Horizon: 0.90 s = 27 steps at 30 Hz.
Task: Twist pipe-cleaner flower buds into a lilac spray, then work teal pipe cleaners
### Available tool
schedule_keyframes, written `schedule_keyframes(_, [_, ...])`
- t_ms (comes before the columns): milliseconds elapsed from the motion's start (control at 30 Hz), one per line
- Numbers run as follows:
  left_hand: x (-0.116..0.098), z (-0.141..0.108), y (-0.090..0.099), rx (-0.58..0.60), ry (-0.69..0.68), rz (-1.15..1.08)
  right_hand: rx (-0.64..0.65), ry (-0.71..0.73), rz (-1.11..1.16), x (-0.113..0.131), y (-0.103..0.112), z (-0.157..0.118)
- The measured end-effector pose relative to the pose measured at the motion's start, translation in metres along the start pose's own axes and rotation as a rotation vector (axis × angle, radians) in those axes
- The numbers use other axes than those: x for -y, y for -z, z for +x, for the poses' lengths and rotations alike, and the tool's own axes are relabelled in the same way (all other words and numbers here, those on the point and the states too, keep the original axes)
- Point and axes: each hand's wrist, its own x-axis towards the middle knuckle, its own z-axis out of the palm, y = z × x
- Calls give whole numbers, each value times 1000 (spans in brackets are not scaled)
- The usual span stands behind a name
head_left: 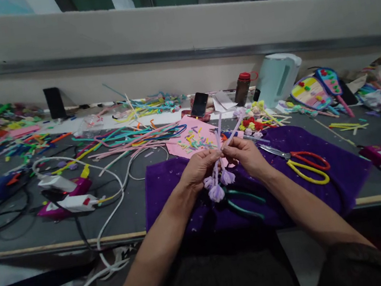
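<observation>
Both my hands meet over a purple cloth, holding lilac pipe-cleaner flowers whose fluffy heads hang downward. My left hand is closed, pinching the stems. In my right hand the fingertips are pressed together on the upper part of the same stems, which stick up and fan out above. Below the flower heads, green-handled pliers lie on the cloth, their jaws partly hidden. To the right of my right hand rest scissors with one red and one yellow handle loop.
A pink sheet with small cut pieces lies beyond my hands. Loose pipe cleaners spread leftward. A white cable loops near magenta power strips. A bottle, a pale green pitcher and a phone stand toward the back.
</observation>
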Motion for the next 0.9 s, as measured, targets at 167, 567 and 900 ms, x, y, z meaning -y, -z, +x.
schedule_keyframes(167, [5,3,-4,-45,-72,0,-61,6,17,-1,-3,-2])
schedule_keyframes(567, [2,6,-5,-4,-92,45,-122,-21,54,-6,3,5])
schedule_keyframes(900, [3,8,-1,-96,-94,93,-80,-46,65,-6,2,3])
